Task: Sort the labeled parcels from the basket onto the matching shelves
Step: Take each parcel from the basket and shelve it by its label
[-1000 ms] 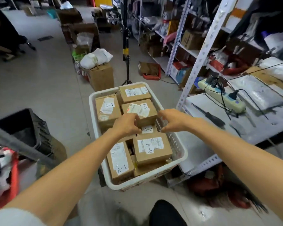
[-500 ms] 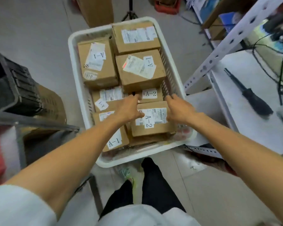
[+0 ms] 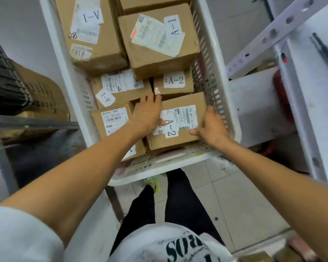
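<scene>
A white plastic basket (image 3: pixel 233 118) holds several brown cardboard parcels with white labels. The nearest parcel, marked A-2 (image 3: pixel 184 129), lies at the basket's near right corner. My left hand (image 3: pixel 147 115) grips its left side, fingers reaching over the far left edge and thumb on the label. My right hand (image 3: pixel 211 125) grips its right side by the basket wall. Behind it sits a smaller A-2 parcel (image 3: pixel 173 83). Parcels marked A-1 lie at the far right (image 3: pixel 159 38), far left (image 3: pixel 91 31) and middle left (image 3: pixel 117 87).
A white metal shelf (image 3: pixel 314 95) with a perforated upright (image 3: pixel 269 36) stands right of the basket; a black screwdriver (image 3: pixel 324 53) lies on it. A black crate (image 3: pixel 6 80) and a metal frame (image 3: pixel 27 125) are at the left. My legs stand on the tiled floor below.
The view has tipped down and closed in on the basket. Both hands dropped from the upper parcels to the near A-2 parcel and now grip its two sides.
</scene>
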Motion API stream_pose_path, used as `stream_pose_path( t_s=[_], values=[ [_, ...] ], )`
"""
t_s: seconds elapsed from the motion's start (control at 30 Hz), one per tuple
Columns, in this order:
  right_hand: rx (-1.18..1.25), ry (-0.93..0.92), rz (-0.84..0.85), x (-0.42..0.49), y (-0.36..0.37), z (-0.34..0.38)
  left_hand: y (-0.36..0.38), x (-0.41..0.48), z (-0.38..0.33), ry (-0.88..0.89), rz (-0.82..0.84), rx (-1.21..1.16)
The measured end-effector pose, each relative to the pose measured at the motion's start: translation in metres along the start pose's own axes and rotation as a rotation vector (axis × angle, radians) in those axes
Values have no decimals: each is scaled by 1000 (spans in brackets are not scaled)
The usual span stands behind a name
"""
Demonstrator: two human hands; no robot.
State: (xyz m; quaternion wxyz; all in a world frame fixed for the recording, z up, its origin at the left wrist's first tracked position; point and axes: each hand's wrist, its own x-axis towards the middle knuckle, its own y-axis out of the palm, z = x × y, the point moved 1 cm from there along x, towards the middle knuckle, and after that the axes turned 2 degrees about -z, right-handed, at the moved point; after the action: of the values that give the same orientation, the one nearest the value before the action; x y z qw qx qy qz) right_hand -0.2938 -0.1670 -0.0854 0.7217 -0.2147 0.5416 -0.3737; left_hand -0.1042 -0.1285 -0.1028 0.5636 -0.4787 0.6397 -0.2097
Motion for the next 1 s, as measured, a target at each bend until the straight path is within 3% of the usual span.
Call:
stream_pose_path(
  t_s=[0.13,0.3,0.57,0.7,0.87,0.93,1.0],
  values=[
    [-87,-106,-137,-21,3,9,-5,-10,7,-8,60,10],
    [-165,-222,-326,-32,1,24,-8,-22,18,-21,23,-1],
    [-119,-303,-306,-42,-18,38,-22,-21,13,-76,-40,-224],
    [-113,-427,-146,-30,-43,50,-17,-19,15,-55,-109,-263],
    [137,-346,71,6,-60,46,-12,-14,2,-167,-65,-307],
    [116,-269,10,8,-45,38,-9,-13,-4,-210,-45,-308],
    [168,-131,-164,0,-26,30,-9,-11,-6,-230,-27,-307]
  ],
)
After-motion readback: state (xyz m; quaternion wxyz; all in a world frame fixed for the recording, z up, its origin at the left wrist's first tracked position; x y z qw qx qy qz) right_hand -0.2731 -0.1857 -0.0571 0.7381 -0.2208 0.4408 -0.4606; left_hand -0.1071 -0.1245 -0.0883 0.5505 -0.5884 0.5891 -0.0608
